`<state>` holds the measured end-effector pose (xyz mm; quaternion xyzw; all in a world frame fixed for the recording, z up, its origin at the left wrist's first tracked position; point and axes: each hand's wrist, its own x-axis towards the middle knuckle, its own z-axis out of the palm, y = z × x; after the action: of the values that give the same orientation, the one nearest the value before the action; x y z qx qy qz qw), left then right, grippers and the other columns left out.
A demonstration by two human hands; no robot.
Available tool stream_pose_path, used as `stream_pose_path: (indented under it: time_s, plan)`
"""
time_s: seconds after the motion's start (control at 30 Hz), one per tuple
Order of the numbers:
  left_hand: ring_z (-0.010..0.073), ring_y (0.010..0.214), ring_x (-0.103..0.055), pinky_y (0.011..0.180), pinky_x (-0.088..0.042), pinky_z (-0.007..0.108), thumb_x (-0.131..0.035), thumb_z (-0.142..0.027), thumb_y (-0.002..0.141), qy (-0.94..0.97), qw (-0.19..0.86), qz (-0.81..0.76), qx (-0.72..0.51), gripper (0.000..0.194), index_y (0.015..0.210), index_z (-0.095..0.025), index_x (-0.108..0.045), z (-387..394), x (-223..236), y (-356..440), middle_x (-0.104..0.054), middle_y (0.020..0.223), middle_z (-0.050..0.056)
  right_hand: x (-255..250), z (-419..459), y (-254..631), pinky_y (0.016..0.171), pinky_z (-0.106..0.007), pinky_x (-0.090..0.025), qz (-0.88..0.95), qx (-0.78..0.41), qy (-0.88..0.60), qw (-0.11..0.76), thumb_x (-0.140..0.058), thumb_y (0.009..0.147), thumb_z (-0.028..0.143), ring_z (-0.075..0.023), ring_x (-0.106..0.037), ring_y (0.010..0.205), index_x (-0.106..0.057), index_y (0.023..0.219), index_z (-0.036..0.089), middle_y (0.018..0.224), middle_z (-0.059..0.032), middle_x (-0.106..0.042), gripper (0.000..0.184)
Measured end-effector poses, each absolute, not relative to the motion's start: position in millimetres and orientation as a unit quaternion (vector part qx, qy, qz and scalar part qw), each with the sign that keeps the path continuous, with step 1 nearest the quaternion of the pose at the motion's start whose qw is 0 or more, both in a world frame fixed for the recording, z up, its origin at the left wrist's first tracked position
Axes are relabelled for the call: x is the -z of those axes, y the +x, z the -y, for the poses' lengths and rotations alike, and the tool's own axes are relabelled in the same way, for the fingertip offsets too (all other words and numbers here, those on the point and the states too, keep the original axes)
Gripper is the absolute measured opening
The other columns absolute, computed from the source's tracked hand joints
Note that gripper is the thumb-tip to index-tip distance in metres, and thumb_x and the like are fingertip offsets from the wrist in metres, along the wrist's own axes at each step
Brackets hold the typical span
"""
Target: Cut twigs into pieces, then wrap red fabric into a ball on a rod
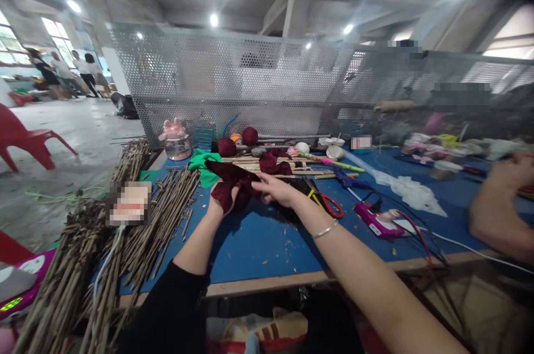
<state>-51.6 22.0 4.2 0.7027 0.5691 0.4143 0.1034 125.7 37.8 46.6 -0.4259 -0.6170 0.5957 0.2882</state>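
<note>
L hand (216, 205) is clamping cloth (231, 175), approx. 12 o'clock over worktop (250, 256); R hand (276, 189) is touching its edge, can't tell if pinching. Prob. midway: 2nd pc (274, 163) is lying unhandled, 2 o'clock.

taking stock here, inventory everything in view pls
Table: one, blue, centre
Perforated screen: one run, grey, back
Dry stems: many, brown, left
Bottle: one, pink-lidded, back left
Cloth: one, green, right of bottle
Fabric: at least two, dark red, centre
Dark red balls: two, back
Scissors: one, orange, centre right
Glue gun: one, blue, beyond scissors
Power strip: one, purple, right
Blurred clutter: uncounted, mixed, back right
Chair: at least one, red, left
People: about four, far left
Co-worker's arm: one, bare, right edge
Left hand: one, bare, holding fabric
Right hand: one, bare, at fabric
</note>
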Motion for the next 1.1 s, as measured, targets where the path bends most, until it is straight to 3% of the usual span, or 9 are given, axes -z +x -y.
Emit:
stream_pose_path:
  time_s: [0.1, 0.3, 0.5, 0.63, 0.7, 0.77, 0.9, 0.97, 1.1]
  plan:
    - [0.0232, 0.1, -0.057, 0.088, -0.042, 0.033, -0.049, -0.034, 0.08, 0.707, 0.091, -0.572, -0.406, 0.026, 0.094, -0.018, -0.064, -17, -4, -51, -0.065, 0.097, 0.009, -29, -34, 132, 0.049, -0.019, -0.039, 0.623, -0.595, -0.434, 0.264, -0.07, 0.064, 0.041, -0.0124, -0.053, 0.069, -0.062, 0.089, 0.018, 0.084, -0.0033, -0.063, 0.035]
    - [0.0212, 0.091, -0.059, 0.082, -0.044, 0.032, -0.051, -0.033, 0.08, 0.682, 0.103, -0.532, -0.491, 0.027, 0.095, -0.015, -0.064, -10, -9, -51, -0.066, 0.094, 0.01, -37, -44, 112, 0.056, -0.023, -0.043, 0.562, -0.604, -0.385, 0.414, -0.06, 0.07, 0.04, -0.0147, -0.057, 0.071, -0.061, 0.09, 0.018, 0.083, -0.003, -0.065, 0.03]
    - [0.0185, 0.08, -0.061, 0.074, -0.047, 0.029, -0.054, -0.018, 0.071, 0.631, 0.231, -0.494, -0.551, 0.023, 0.091, -0.014, -0.065, -10, -9, -46, -0.068, 0.087, 0.006, -34, -42, 103, 0.081, -0.03, -0.044, 0.634, -0.544, -0.347, 0.426, -0.056, 0.074, 0.037, -0.0168, -0.059, 0.088, -0.059, 0.09, 0.017, 0.089, -0.0026, -0.066, 0.026]
    - [0.0199, 0.082, -0.061, 0.075, -0.047, 0.031, -0.053, -0.02, 0.071, 0.527, 0.302, -0.526, -0.596, 0.025, 0.093, -0.013, -0.063, -17, -9, -38, -0.068, 0.087, 0.007, -26, -27, 106, 0.093, -0.034, -0.038, 0.721, -0.494, -0.305, 0.38, -0.071, 0.059, 0.027, -0.0204, -0.052, 0.108, -0.046, 0.112, 0.019, 0.114, -0.0071, -0.057, 0.06]
    - [0.0201, 0.081, -0.061, 0.074, -0.048, 0.032, -0.054, -0.024, 0.071, 0.472, 0.353, -0.53, -0.61, 0.025, 0.093, -0.013, -0.061, -20, -11, -32, -0.067, 0.086, 0.008, -20, -23, 104, 0.092, -0.035, -0.039, 0.75, -0.456, -0.326, 0.353, -0.077, 0.05, 0.023, -0.0222, -0.051, 0.107, -0.041, 0.119, 0.02, 0.117, -0.0085, -0.055, 0.078]
    - [0.0187, 0.077, -0.062, 0.071, -0.049, 0.032, -0.054, -0.027, 0.071, 0.423, 0.415, -0.512, -0.622, 0.025, 0.092, -0.013, -0.058, -20, -18, -26, -0.066, 0.085, 0.007, -15, -23, 99, 0.088, -0.036, -0.041, 0.751, -0.425, -0.356, 0.358, -0.078, 0.046, 0.021, -0.0226, -0.055, 0.101, -0.041, 0.118, 0.019, 0.112, -0.0084, -0.057, 0.081]
    - [0.0142, 0.068, -0.061, 0.065, -0.05, 0.028, -0.058, -0.035, 0.071, 0.42, 0.485, -0.453, -0.619, 0.028, 0.09, -0.015, -0.052, -16, -42, -20, -0.061, 0.079, 0.004, -6, -34, 89, 0.08, -0.034, -0.045, 0.73, -0.465, -0.339, 0.368, -0.07, 0.055, 0.019, -0.0196, -0.06, 0.084, -0.053, 0.102, 0.014, 0.093, -0.0051, -0.064, 0.05]
    - [0.0136, 0.071, -0.061, 0.063, -0.05, 0.026, -0.056, -0.045, 0.073, 0.45, 0.458, -0.441, -0.627, 0.036, 0.095, -0.017, -0.048, -16, -53, -25, -0.06, 0.08, 0.003, -5, -42, 89, 0.082, -0.033, -0.044, 0.691, -0.505, -0.343, 0.388, -0.065, 0.058, 0.019, -0.019, -0.06, 0.085, -0.058, 0.093, 0.015, 0.09, -0.0035, -0.066, 0.036]
    - [0.0133, 0.073, -0.059, 0.058, -0.048, 0.022, -0.047, -0.062, 0.073, 0.447, 0.344, -0.543, -0.622, 0.049, 0.094, -0.018, -0.046, -23, -53, -44, -0.059, 0.083, 0.004, -5, -54, 101, 0.081, -0.032, -0.045, 0.531, -0.59, -0.398, 0.46, -0.067, 0.056, 0.023, -0.0189, -0.061, 0.083, -0.063, 0.084, 0.019, 0.082, -0.0005, -0.068, 0.029]
